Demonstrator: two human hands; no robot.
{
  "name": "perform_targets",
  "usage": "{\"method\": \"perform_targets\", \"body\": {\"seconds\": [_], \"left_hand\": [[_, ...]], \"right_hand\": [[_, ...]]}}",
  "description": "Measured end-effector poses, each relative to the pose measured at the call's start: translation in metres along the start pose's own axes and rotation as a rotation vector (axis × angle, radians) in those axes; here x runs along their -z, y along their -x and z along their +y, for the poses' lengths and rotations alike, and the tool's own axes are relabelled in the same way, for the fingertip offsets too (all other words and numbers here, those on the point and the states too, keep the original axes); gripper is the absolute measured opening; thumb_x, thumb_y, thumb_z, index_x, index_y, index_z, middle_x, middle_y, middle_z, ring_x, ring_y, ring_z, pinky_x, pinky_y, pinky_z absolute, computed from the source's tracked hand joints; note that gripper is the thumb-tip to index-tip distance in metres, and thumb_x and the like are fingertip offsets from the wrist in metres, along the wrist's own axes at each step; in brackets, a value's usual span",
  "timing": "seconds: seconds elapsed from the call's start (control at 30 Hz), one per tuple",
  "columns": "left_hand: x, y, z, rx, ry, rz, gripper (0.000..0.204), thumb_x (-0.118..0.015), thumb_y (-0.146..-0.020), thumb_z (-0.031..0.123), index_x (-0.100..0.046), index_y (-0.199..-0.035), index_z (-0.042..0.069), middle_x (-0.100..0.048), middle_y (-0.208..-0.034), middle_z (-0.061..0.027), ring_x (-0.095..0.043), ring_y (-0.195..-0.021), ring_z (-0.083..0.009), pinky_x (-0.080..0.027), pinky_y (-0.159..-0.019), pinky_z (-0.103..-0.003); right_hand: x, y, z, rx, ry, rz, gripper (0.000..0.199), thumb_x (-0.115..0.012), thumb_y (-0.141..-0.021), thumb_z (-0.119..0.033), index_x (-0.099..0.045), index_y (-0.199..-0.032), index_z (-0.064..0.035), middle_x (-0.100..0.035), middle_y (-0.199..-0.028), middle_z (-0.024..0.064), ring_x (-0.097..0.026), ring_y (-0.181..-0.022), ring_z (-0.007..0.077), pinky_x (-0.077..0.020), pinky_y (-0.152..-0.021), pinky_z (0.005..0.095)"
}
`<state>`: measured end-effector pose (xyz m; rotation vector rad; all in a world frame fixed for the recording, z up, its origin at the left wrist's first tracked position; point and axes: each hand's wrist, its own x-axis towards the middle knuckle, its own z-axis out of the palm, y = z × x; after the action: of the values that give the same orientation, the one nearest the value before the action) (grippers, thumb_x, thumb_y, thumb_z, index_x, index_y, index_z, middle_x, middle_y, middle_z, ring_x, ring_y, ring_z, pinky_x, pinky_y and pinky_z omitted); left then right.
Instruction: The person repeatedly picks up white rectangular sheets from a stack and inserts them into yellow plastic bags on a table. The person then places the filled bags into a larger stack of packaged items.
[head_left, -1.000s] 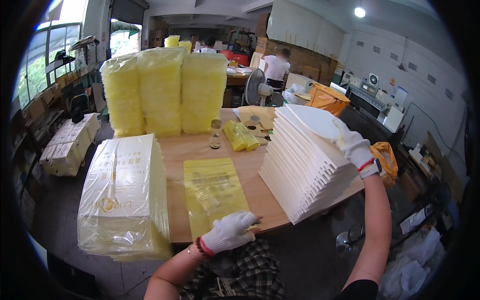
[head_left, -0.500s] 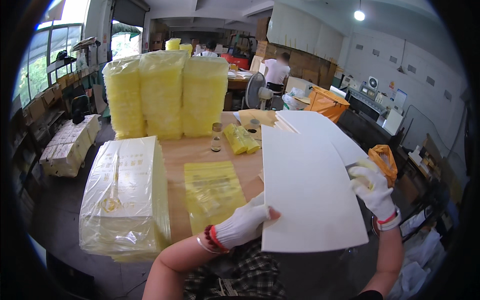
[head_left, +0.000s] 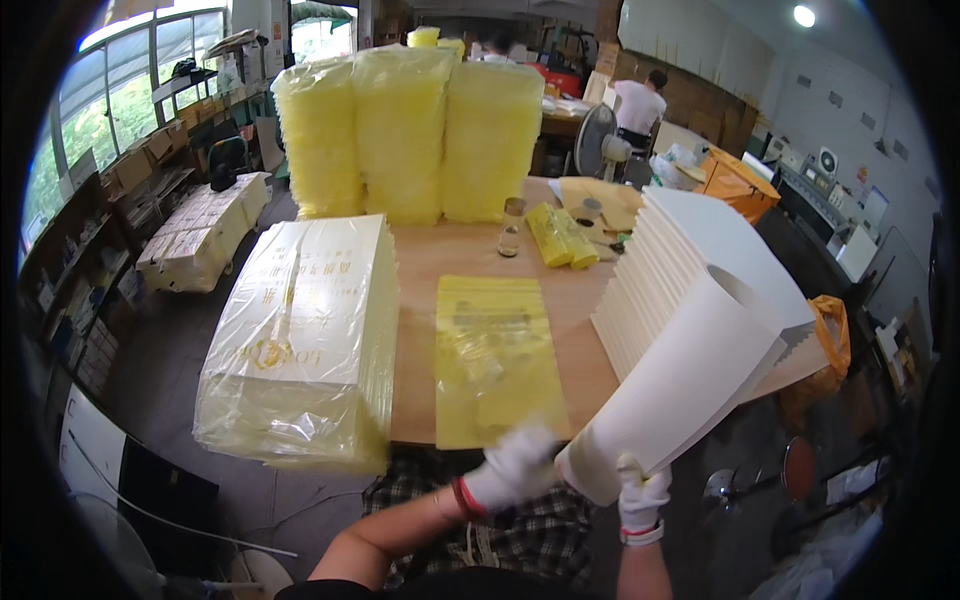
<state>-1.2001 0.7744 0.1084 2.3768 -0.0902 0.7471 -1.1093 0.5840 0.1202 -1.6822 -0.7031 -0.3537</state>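
My right hand [head_left: 642,490], in a white glove, pinches the near lower edge of white paper sheets [head_left: 680,375]. These sheets curl upward into a loose roll and lean against a tall stack of white sheets [head_left: 640,260] on the right of the table. My left hand [head_left: 515,465], also gloved, is smeared by motion beside the lower left corner of the curled sheets; its fingers cannot be made out. Left of it, a flat yellow plastic bag [head_left: 495,360] lies on the wooden table [head_left: 415,340]. Further left stands a pile of white printed sheets in clear yellowish bags [head_left: 300,310].
Tall stacks of yellow-bagged packs [head_left: 400,140] rise at the back of the table. Near them are a clear glass bottle [head_left: 511,230] and folded yellow bags [head_left: 560,238]. A fan [head_left: 597,145] and a seated person [head_left: 640,105] are beyond. An orange bag [head_left: 832,340] hangs at the right edge.
The top sheets have gone from flat and held up between both hands to curled, lower edge toward me. My right hand came down and inward; my left moved off the sheets' edge. The view shifted right.
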Motion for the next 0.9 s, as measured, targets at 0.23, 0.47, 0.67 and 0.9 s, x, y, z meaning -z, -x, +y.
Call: {"method": "perform_targets", "body": {"seconds": [0.23, 0.47, 0.67, 0.9], "left_hand": [[0.045, -0.043, -0.096, 0.718, 0.880, -0.408, 0.038, -0.057, -0.081, 0.015, -0.052, -0.116, 0.001, -0.060, -0.106, -0.0121, -0.056, -0.083, -0.0133, -0.048, -0.068, -0.027], [-0.018, -0.038, -0.157, 0.593, 1.023, 0.147, 0.030, -0.047, -0.089, 0.014, -0.054, -0.117, 0.006, -0.064, -0.099, -0.0090, -0.060, -0.078, -0.0133, -0.049, -0.065, -0.028], [-0.063, -0.048, -0.033, 0.275, 0.022, -0.222, 0.029, -0.057, -0.077, 0.023, -0.049, -0.100, 0.008, -0.057, -0.091, -0.0153, -0.058, -0.089, -0.0348, -0.049, -0.070, -0.045], [-0.081, 0.027, -0.154, 0.077, -0.187, -0.096, 0.041, -0.057, -0.080, 0.018, -0.048, -0.116, 0.002, -0.059, -0.086, -0.0173, -0.056, -0.072, -0.0341, -0.047, -0.068, -0.040]], "right_hand": [[0.034, 0.014, 0.015, -0.165, 0.228, -0.323, 0.045, -0.075, -0.070, -0.039, -0.062, -0.093, -0.0024, -0.064, -0.087, 0.0151, -0.065, -0.070, 0.0288, -0.0515, -0.061, 0.0352], [-0.011, 0.015, 0.063, 0.100, 0.746, -0.917, 0.032, -0.055, -0.079, -0.039, -0.060, -0.103, -0.0189, -0.062, -0.096, 0.0095, -0.061, -0.073, 0.0337, -0.0495, -0.060, 0.0429], [-0.076, -0.020, 0.161, 0.158, 0.712, -1.063, 0.041, -0.061, -0.076, -0.028, -0.054, -0.112, -0.0085, -0.061, -0.107, 0.0130, -0.058, -0.101, 0.0295, -0.0467, -0.082, 0.0381], [-0.154, -0.026, 0.158, -0.160, 0.626, -0.460, 0.061, -0.062, -0.079, -0.034, -0.034, -0.129, -0.0113, -0.054, -0.114, 0.0216, -0.058, -0.093, 0.0387, -0.0467, -0.077, 0.0454]]}}
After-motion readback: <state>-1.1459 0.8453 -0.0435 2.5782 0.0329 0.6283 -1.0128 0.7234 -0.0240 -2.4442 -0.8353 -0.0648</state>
